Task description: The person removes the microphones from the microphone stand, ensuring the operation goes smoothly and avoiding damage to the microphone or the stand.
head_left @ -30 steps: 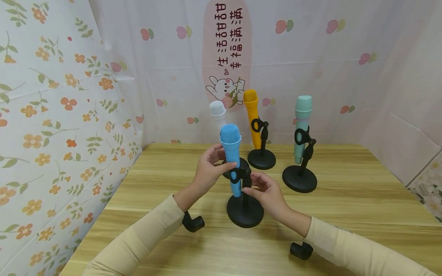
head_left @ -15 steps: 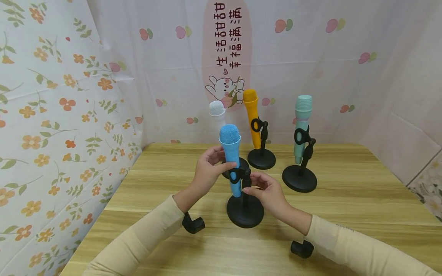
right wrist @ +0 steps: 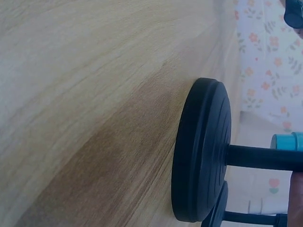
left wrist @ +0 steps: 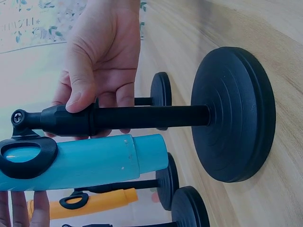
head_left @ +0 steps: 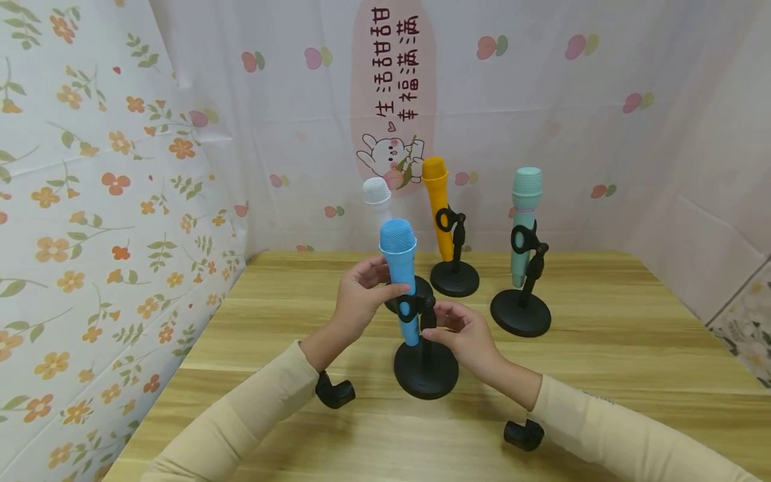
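A wooden table [head_left: 602, 348] stands in a corner hung with flowered and fruit-printed sheeting, a bunny poster at the back. Nearest the person, the blue toy microphone [head_left: 400, 274] stands upright in the clip of a black desk stand [head_left: 425, 368], so it looks seated already; what seems left is settling its angle and letting go. The left hand [head_left: 360, 301] grasps the blue barrel just below the head, fingers curled round it. The right hand [head_left: 460, 331] pinches the top of the stand's post beside the clip, thumb on the joint, as the left wrist view shows plainly. Counted: four microphones, namely blue, white [head_left: 377, 194], orange [head_left: 438, 207] and mint green [head_left: 525, 221]. Four round-based stands carry them, though the white one's stand is mostly hidden behind the blue microphone and the left hand. The orange and green ones sit clipped and untouched, well behind. Two loose black clips [head_left: 334, 391] lie on the table near the forearms, one on each side.
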`<action>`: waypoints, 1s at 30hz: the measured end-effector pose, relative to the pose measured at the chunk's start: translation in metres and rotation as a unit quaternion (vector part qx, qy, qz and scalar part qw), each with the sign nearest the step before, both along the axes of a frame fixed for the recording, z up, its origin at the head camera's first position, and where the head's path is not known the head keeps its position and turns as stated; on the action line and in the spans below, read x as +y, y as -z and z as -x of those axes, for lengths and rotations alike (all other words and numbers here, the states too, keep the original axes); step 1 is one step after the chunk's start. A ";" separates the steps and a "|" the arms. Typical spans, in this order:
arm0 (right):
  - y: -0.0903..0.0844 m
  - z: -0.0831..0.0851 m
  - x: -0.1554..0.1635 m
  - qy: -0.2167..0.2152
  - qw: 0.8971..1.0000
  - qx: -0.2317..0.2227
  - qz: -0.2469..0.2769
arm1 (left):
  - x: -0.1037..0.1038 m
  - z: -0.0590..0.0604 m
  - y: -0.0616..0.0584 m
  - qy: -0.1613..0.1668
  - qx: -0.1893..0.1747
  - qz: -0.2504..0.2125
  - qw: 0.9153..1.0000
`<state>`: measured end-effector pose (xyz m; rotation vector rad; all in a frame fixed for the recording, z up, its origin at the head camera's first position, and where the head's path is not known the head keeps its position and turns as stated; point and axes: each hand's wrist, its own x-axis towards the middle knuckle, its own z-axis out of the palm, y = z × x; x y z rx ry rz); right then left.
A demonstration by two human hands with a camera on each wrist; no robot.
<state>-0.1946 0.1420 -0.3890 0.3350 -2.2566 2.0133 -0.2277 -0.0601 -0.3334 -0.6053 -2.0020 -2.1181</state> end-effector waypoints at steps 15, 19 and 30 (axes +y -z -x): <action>0.000 0.002 0.000 -0.008 1.000 0.003 -0.012 | -0.004 0.004 -0.005 0.024 0.000 -0.029 0.999; 0.001 0.002 0.001 -0.007 1.000 -0.004 -0.013 | -0.004 0.003 -0.009 0.023 -0.008 -0.037 0.999; 0.001 0.001 0.000 0.000 1.000 -0.015 -0.012 | -0.006 0.003 -0.011 0.024 -0.007 -0.044 0.999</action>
